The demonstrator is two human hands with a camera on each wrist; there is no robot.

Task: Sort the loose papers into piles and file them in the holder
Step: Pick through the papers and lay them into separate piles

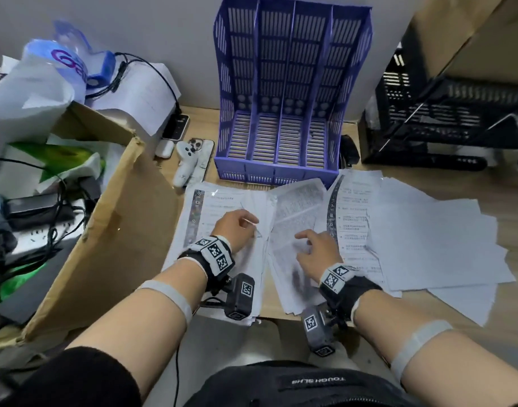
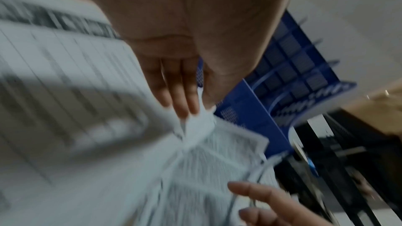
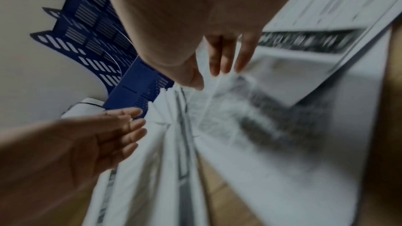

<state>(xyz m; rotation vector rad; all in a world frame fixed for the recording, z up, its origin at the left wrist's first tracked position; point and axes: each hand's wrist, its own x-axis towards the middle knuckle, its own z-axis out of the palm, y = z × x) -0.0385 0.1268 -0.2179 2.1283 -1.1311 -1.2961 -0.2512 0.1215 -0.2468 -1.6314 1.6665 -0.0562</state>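
Note:
The blue four-slot file holder [image 1: 293,69] stands upright at the back of the desk, all slots bare. Loose papers lie in front of it: a printed pile on the left [image 1: 216,204], a dense-text pile in the middle [image 1: 296,207], a list sheet [image 1: 354,207] and blank sheets [image 1: 428,239] on the right. My left hand [image 1: 246,224] rests with fairly straight fingers [image 2: 182,100] against a sheet's edge between the left and middle piles. My right hand [image 1: 303,245] is over the middle pile, with a sheet [image 3: 217,102] pinched between thumb and fingers [image 3: 222,61]. Both wrist views are blurred.
A cardboard box flap [image 1: 114,230] leans at the left of the papers. A phone and a white controller [image 1: 190,163] and an earbud case [image 1: 164,148] lie left of the holder. A black crate [image 1: 445,113] stands at the right. Bags and cables crowd the far left.

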